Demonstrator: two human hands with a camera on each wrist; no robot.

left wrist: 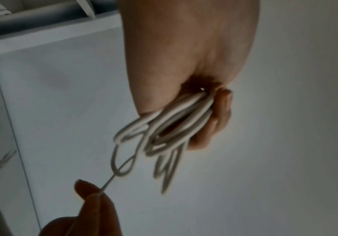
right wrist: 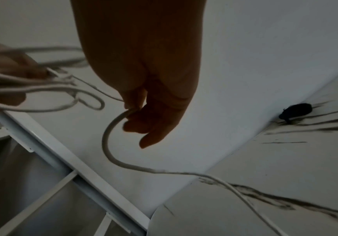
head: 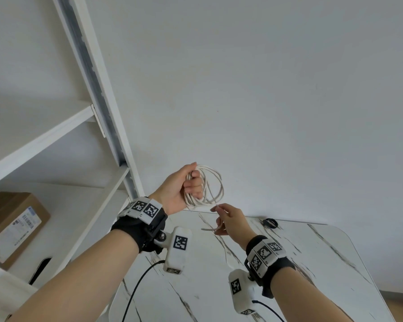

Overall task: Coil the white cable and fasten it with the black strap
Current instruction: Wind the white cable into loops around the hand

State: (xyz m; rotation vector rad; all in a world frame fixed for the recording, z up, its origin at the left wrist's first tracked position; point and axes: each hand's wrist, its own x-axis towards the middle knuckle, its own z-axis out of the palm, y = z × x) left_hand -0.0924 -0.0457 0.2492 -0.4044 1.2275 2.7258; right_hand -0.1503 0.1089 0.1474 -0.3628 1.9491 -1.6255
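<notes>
We see the left hand [head: 180,189] raised above the marble table [head: 312,263], fingers clenched round the coiled loops of the white cable [head: 211,184]. The right hand [head: 230,223] just below pinches the cable's loose tail between thumb and fingertips, the rest trailing down. The black strap [head: 270,222] lies on the table's far edge by the wall, well apart from both hands.
</notes>
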